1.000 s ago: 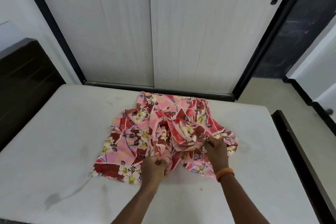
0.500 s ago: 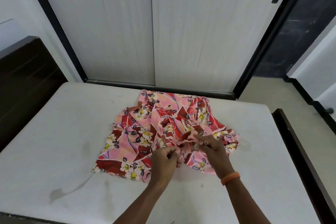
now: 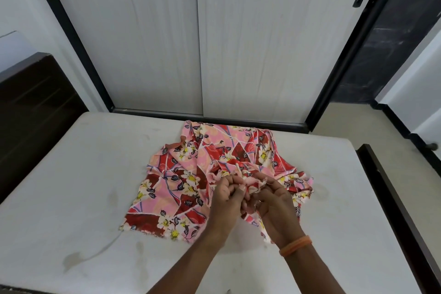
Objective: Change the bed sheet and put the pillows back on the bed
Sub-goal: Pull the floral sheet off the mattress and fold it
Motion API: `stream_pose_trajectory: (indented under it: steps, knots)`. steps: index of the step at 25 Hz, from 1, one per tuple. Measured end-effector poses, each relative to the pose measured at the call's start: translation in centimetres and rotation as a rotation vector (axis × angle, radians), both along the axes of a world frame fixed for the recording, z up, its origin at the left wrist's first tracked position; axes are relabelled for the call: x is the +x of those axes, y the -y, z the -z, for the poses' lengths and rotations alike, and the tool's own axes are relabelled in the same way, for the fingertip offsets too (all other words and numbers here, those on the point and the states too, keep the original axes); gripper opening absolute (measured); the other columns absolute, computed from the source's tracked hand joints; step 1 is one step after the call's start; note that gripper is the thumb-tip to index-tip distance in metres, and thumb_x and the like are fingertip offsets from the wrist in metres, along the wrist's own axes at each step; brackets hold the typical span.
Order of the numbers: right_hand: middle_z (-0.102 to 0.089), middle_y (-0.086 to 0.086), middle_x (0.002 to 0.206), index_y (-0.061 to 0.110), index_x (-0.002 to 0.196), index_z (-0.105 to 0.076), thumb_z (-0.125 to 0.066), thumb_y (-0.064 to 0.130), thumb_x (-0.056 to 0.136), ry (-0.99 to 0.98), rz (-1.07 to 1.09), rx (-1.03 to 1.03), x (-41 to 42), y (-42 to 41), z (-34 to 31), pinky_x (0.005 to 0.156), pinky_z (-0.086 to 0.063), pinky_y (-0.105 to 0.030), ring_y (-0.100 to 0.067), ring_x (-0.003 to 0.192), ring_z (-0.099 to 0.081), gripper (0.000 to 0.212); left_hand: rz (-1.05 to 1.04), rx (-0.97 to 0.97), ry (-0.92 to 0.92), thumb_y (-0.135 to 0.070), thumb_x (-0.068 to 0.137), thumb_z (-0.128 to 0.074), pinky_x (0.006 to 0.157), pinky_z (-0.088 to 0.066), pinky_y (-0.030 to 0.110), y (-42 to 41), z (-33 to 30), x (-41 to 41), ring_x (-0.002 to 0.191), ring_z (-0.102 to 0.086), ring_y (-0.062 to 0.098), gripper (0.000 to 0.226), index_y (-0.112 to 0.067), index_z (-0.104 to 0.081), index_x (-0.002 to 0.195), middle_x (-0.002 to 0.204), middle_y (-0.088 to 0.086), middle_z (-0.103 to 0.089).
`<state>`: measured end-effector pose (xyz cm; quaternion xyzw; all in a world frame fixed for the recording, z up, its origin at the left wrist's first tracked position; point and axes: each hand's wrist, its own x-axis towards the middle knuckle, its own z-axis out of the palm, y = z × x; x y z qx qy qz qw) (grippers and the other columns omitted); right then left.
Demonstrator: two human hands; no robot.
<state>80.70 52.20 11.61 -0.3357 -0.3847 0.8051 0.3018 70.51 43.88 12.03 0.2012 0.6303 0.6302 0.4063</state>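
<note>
Head camera looked down on a bare white mattress [image 3: 71, 198] with a bunched pink and red floral sheet [image 3: 181, 184] lying on its middle, nearer the far edge by the wardrobe doors [image 3: 198, 43]. Both hands met at the near side of the heap: the left hand [image 3: 226, 200] had its fingers curled round a gathered fold of cloth, and the right hand [image 3: 274, 203] (an orange band [image 3: 296, 244] on its wrist) pinched the same frilled edge just beside it. No pillows showed anywhere in view.

The sheet was not yet spread, and the likely trouble lay in that. The hands seemed to be hunting for a hem or corner in a tangled wad; picking the wrong edge would probably open the cloth twisted or sideways to the bed. A sharp pull on so small a pinch could slip free, or drag the whole bundle off the smooth mattress toward the near side
</note>
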Motion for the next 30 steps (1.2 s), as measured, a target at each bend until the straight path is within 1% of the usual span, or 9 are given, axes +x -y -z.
stream_pose_trajectory:
  steps: [6,9,13,17,20,22,25,28,30]
  knots:
    - [-0.068,-0.013,0.082,0.004,0.091,-0.075,-0.066,0.017,0.085,-0.115,0.039,-0.022,-0.4,1.9,-0.8,0.060,-0.054,-0.030,-0.021,0.069,-0.064,0.016,-0.022,0.069,0.063,-0.013,0.099,-0.056,0.057,-0.053,0.021,-0.2,-0.5,0.4,0.062,-0.064,0.008,0.012,-0.018,-0.060,0.110,0.077,0.001,-0.069]
    - [-0.070,-0.016,0.084,0.003,0.093,-0.075,-0.064,0.010,0.088,-0.010,0.099,0.073,-0.6,2.0,-0.5,0.063,-0.055,-0.029,-0.023,0.075,-0.067,0.013,-0.047,0.051,0.012,-0.013,0.099,-0.056,0.059,-0.053,0.020,-0.1,-0.7,0.8,0.067,-0.067,0.009,0.013,-0.019,-0.060,0.109,0.085,0.000,-0.072]
    - [-0.072,-0.020,0.099,0.004,0.101,-0.074,-0.047,0.008,0.098,0.044,0.065,0.143,0.1,0.7,-0.9,0.072,-0.058,-0.028,-0.028,0.091,-0.071,0.027,-0.051,0.104,0.055,-0.009,0.099,-0.054,0.050,-0.044,0.019,0.1,-0.9,0.1,0.055,-0.051,0.008,0.010,-0.015,-0.060,0.104,0.071,0.005,-0.063]
    - [-0.074,0.002,0.085,0.023,0.087,-0.074,-0.045,0.016,0.101,0.293,0.246,0.446,1.0,-1.0,-1.6,0.062,-0.056,-0.018,-0.012,0.082,-0.070,0.033,-0.059,0.126,0.049,-0.005,0.100,-0.051,0.049,-0.042,0.016,0.2,-1.3,-0.5,0.052,-0.049,0.007,0.011,-0.012,-0.059,0.101,0.072,0.013,-0.061]
    - [-0.072,0.003,0.080,0.018,0.084,-0.071,-0.050,0.021,0.100,0.396,0.391,0.510,1.2,-2.2,-1.7,0.067,-0.059,-0.027,-0.017,0.079,-0.069,0.026,-0.020,0.113,0.017,-0.005,0.100,-0.052,0.049,-0.042,0.015,0.1,-1.4,-0.4,0.052,-0.049,0.008,0.010,-0.012,-0.058,0.101,0.079,0.028,-0.061]
    - [-0.073,0.002,0.078,0.017,0.083,-0.070,-0.051,0.020,0.100,0.343,0.347,0.501,0.8,-1.5,-1.9,0.061,-0.057,-0.021,-0.017,0.076,-0.070,0.026,0.015,0.091,-0.004,-0.007,0.100,-0.052,0.051,-0.045,0.014,-0.1,-1.6,0.0,0.054,-0.052,0.006,0.009,-0.014,-0.058,0.103,0.083,0.027,-0.062]
    - [-0.071,-0.003,0.076,0.018,0.087,-0.073,-0.050,0.017,0.101,0.275,0.167,0.574,-0.4,1.1,-1.7,0.060,-0.055,-0.020,-0.018,0.071,-0.068,0.027,0.073,0.098,-0.004,-0.008,0.100,-0.052,0.057,-0.050,0.017,-0.6,-2.2,1.1,0.063,-0.063,0.006,0.008,-0.016,-0.053,0.100,0.078,0.004,-0.066]
    - [-0.067,-0.008,0.075,0.018,0.088,-0.072,-0.053,0.023,0.099,0.206,0.053,0.578,-0.1,1.7,-1.5,0.061,-0.054,-0.025,-0.018,0.071,-0.065,0.023,0.076,0.110,0.009,-0.009,0.101,-0.050,0.070,-0.055,0.030,-0.8,-2.7,1.5,0.077,-0.065,0.014,0.007,-0.013,-0.047,0.096,0.085,0.011,-0.063]
    - [-0.066,-0.013,0.086,0.016,0.096,-0.071,-0.060,0.027,0.092,0.162,-0.093,0.597,1.0,1.4,-1.5,0.069,-0.057,-0.032,-0.025,0.082,-0.067,0.016,0.069,0.087,0.020,-0.006,0.101,-0.046,0.065,-0.054,0.026,-0.7,-3.1,1.5,0.076,-0.060,0.013,0.011,-0.013,-0.045,0.093,0.083,0.009,-0.058]
